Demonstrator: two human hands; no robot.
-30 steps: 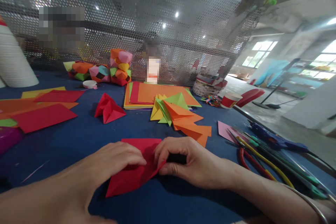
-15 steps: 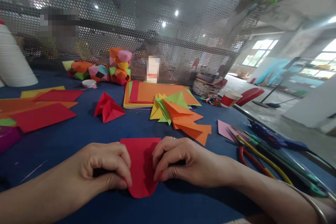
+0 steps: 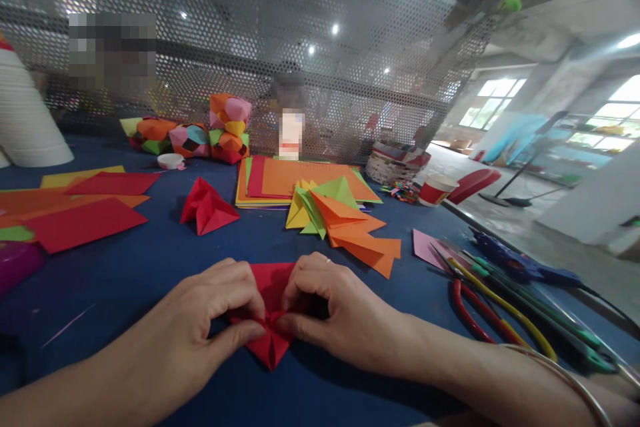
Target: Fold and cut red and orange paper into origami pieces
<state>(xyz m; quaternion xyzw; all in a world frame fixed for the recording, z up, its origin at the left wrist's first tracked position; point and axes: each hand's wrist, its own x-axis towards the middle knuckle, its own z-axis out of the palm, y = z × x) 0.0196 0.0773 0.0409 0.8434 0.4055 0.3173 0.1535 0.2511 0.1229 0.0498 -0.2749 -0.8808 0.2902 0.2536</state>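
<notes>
Between my hands, on the dark blue tabletop, lies a red paper (image 3: 273, 277) whose near part is folded to a point. My left hand (image 3: 223, 313) pinches its left side, thumb and fingers pressed at a crease near the middle. On the right side my right hand (image 3: 320, 310) pinches the paper the same way, with the thumbs close together. Beyond them stands a folded red paper shape (image 3: 207, 207). Folded orange pieces (image 3: 367, 247) and a green one (image 3: 337, 193) lie farther right.
Coloured sheets (image 3: 305, 177) are stacked at the back, with more red sheets (image 3: 90, 221) at the left. Pliers (image 3: 480, 313), a glue gun (image 3: 525, 260) and a paper cup (image 3: 437, 191) are on the right. White stacked cups (image 3: 30, 113) stand far left.
Both hands have moved inward along the red paper, thumbs now nearly meeting. Its near edge, rounded before, now comes to a creased point.
</notes>
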